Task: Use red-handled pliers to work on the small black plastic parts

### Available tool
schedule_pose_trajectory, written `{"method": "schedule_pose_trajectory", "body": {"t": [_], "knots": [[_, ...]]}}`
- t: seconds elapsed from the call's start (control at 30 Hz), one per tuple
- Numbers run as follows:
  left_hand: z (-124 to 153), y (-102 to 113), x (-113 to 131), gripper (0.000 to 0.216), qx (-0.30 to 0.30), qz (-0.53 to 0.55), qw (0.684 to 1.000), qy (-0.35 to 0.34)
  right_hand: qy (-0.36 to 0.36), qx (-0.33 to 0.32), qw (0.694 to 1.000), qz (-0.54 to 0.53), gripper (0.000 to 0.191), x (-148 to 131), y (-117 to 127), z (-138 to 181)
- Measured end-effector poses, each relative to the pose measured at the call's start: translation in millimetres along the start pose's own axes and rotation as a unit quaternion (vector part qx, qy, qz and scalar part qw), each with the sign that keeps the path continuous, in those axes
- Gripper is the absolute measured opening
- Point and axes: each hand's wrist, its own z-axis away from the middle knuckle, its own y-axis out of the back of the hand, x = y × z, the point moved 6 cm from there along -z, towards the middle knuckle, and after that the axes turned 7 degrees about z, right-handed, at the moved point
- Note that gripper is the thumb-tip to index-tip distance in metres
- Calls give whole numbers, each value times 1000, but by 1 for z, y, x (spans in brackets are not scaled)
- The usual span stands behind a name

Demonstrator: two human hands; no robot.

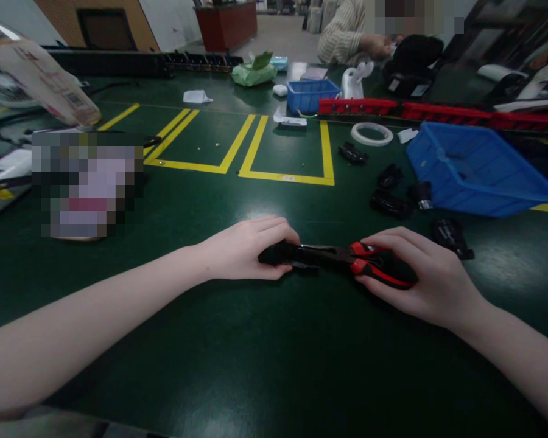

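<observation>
My right hand (411, 274) is closed round the red and black handles of a pair of pliers (363, 261) lying low over the green table (265, 347). The pliers' dark jaws point left and meet a small black part (278, 252). My left hand (244, 249) is curled over that black part and holds it against the table. Several similar black parts (390, 204) lie loose just beyond my right hand.
A large blue bin (475, 170) stands at the right, a smaller blue bin (311, 95) farther back. A tape roll (371, 134), red rails (438, 112) and yellow floor-style markings (285, 176) lie on the table. Another person (347, 30) sits at the far side.
</observation>
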Motion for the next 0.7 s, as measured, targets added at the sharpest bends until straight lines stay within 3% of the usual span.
{"method": "schedule_pose_trajectory", "body": {"t": [0.3,0.7], "knots": [[2,-3,0,20,-14,-32,999,-33,-13,-3,1000,-10,35,2,-1,-1],[0,-3,1,18,-11,-16,1000,-22,-19,-5,1000,-16,35,3,-1,1]]}}
